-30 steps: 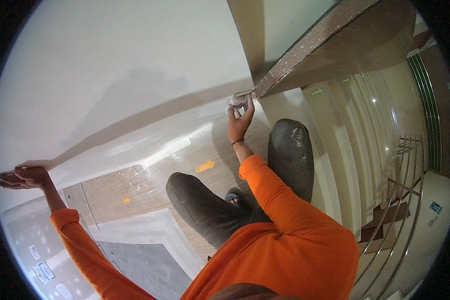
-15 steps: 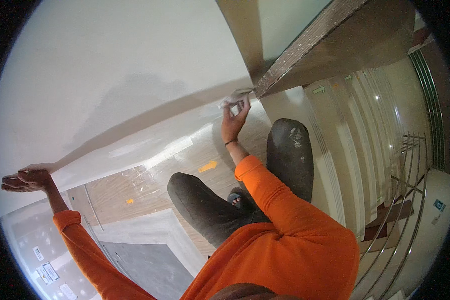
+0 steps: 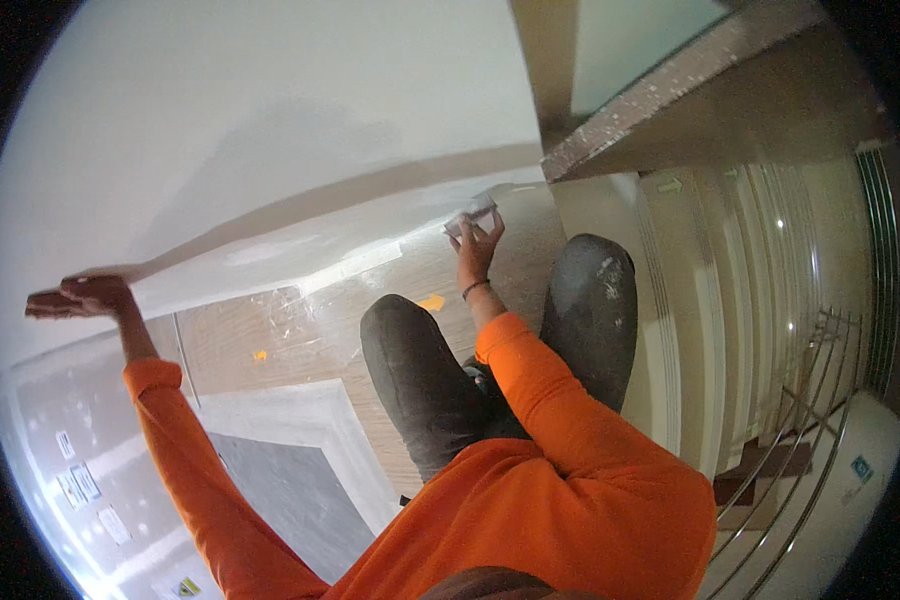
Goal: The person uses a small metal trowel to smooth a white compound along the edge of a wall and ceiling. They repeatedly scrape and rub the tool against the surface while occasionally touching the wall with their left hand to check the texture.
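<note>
My right hand (image 3: 477, 250) grips a small grey-white pad (image 3: 467, 220) between thumb and fingers, close to the foot of the white wall (image 3: 300, 60). Whether it is a folded sheet or a block I cannot tell. At the far left my left hand (image 3: 82, 296) rests against the same wall, fingers stretched out and nothing in them. A shadow of my arm runs along the wall between the two hands. My bent knees (image 3: 592, 290), with pale dust on the dark trousers, stand just below the wall.
Wood-look flooring (image 3: 220, 335) under clear film carries orange arrows (image 3: 431, 302). A dark grey mat-like panel (image 3: 290, 490) lies lower left. Pale stairs (image 3: 705, 300) and a metal railing (image 3: 820, 430) are at the right. A brown, white-spattered edge (image 3: 660, 95) juts out at the upper right.
My right hand with the pad has moved leftward along the wall's foot, away from the brown corner. The left hand stays on the wall. The whole view has shifted slightly.
</note>
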Available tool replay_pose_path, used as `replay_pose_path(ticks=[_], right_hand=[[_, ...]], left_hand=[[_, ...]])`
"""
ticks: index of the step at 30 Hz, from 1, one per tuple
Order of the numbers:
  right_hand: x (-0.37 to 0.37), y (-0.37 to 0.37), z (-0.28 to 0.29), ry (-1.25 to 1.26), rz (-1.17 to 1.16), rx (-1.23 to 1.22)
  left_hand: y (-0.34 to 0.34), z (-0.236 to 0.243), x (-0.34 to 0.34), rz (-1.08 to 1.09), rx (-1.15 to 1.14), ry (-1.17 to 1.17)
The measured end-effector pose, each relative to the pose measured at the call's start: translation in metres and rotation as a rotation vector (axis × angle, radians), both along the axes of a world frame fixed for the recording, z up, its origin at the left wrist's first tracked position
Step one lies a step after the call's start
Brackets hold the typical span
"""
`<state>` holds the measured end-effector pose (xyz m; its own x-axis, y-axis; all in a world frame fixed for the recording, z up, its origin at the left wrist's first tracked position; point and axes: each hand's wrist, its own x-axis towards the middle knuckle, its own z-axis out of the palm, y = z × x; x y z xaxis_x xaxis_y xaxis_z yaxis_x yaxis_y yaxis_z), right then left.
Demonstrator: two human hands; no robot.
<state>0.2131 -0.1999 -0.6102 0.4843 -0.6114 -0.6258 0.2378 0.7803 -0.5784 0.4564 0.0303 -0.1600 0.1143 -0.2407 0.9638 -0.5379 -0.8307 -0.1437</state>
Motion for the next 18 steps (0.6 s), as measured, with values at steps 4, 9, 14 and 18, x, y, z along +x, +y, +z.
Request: replay_pose_path(ticks=[4,9,14,18], right_hand=[[-0.001,0.010,-0.022,0.003,0.000,0.162],[0.008,0.008,-0.018,0.065,-0.062,0.112],[0.014,0.024,-0.010,0.048,0.024,0.162],[0.008,0.069,0.004,0.026,0.158,0.239]], left_hand=[[0.002,0.005,0.009,-0.187,0.014,-0.052],[0.017,-0.001,0.012,-0.219,-0.040,0.095],[0.007,-0.034,-0.007,-0.027,-0.094,0.175],[0.026,-0.058,-0.028,0.046,-0.018,0.300]])
